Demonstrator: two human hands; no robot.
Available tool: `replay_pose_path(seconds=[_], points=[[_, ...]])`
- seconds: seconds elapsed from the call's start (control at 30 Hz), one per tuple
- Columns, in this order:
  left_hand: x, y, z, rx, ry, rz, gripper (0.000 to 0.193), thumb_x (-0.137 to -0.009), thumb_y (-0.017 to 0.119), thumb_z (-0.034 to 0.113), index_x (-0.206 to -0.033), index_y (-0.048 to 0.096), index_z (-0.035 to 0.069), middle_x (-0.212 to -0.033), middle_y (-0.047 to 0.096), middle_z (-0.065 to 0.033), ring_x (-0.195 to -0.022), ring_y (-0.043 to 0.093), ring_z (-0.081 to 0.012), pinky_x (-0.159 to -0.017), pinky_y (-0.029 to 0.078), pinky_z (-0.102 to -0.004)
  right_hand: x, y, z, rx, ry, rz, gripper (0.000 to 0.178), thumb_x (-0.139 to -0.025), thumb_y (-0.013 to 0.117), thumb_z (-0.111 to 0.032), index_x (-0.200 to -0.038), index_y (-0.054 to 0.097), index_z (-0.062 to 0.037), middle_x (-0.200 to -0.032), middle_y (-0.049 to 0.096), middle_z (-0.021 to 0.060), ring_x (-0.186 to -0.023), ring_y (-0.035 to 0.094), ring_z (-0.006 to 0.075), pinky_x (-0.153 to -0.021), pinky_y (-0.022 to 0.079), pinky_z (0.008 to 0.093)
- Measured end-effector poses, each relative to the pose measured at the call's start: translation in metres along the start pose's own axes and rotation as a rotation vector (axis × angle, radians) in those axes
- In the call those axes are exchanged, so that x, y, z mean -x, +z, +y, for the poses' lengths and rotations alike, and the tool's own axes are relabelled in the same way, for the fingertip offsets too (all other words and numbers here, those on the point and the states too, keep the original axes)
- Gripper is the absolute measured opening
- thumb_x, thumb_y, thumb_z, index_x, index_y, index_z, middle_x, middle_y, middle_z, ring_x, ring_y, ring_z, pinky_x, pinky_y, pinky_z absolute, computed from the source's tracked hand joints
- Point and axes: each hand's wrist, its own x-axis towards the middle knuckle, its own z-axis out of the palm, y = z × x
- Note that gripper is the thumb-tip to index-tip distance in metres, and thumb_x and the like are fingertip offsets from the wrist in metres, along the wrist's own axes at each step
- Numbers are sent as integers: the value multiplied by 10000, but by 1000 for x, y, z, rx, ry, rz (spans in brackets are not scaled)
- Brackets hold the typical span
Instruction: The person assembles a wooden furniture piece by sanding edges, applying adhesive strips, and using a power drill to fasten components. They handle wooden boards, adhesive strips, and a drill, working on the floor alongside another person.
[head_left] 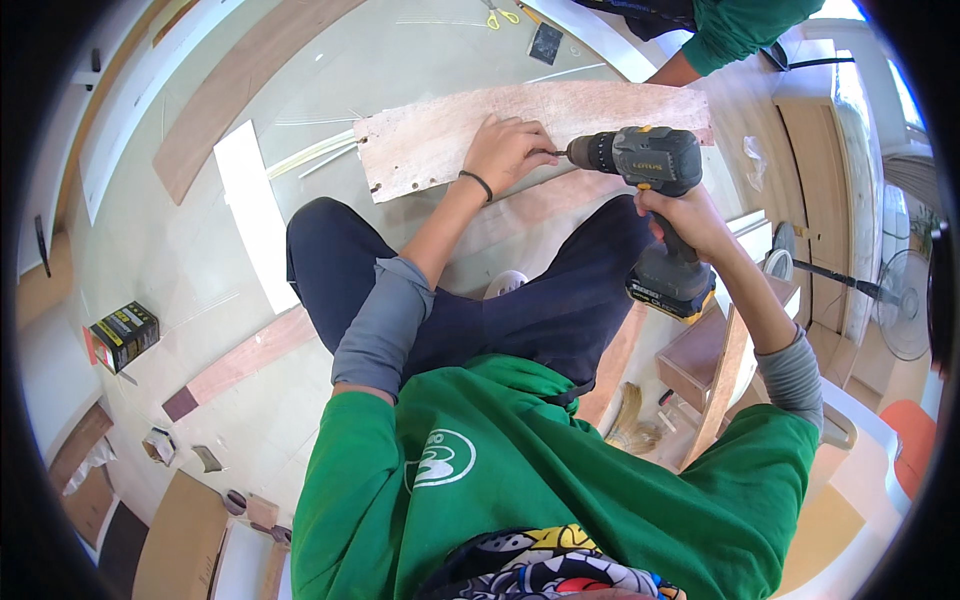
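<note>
So, head view, the only one here. Right hand (690, 215) is wrapped firmly around the grip of a cordless drill (655, 160), battery (668, 285) hanging just below that hand. The chuck (597, 153) points left, straight at the other hand. Left hand (503, 152) is laid over a pale, pinkish wood board (415, 140), fingers bunched narrow right by the drill's tip; can't tell if they're pinching a screw or just steadying things. The board runs out both sides of that hand, with small dark holes at its end to the left. Beyond the right hand, a co-worker's green sleeve (735, 35) comes in, forearm down by the board's far edge. Further left of the left hand there's a white strip (255, 215) on the floor, plus a black-and-yellow box (125, 335) nearer the body.
</note>
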Motion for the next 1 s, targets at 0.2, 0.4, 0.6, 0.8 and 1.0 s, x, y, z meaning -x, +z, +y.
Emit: replay_pose_path(seconds=[0.2,0.4,0.6,0.8,1.0], points=[[-2,-1,0,-10,-12,-5,229,-830,654,404,-851,743,194,-881,680,59,-882,606,-169,-790,358,-340,2,-4,-3,-8,-34,-19,135,-801,606,-69,-929,586,-35,-726,585,31,-491,513,94,-459,416,243],[-1,0,0,-26,-8,-4,220,-837,652,394,-877,744,198,-891,688,62,-888,597,-167,-785,354,-339,0,-7,-4,7,-29,-30,135,-796,606,-68,-925,584,-36,-727,582,27,-491,519,91,-455,417,244],[-2,2,-1,0,-35,6,201,-830,665,379,-859,733,192,-859,684,39,-857,601,-179,-774,354,-344,-1,-10,0,-52,-66,-35,221,-802,631,-71,-1012,581,-22,-771,617,40,-483,544,94,-433,435,246],[-19,14,-2,458,-305,131,220,-884,611,311,-804,683,120,-803,656,-52,-801,605,-254,-740,415,-393,19,-26,22,-239,-99,126,292,-816,644,-100,-1088,592,-8,-907,692,73,-511,572,98,-468,468,249],[-76,23,-12,32,-216,322,318,-957,463,274,-799,615,43,-752,639,-134,-805,595,-342,-739,448,-434,-3,-52,55,-85,-58,264,250,-815,667,-137,-1015,621,5,-798,663,51,-524,586,108,-482,470,259]])
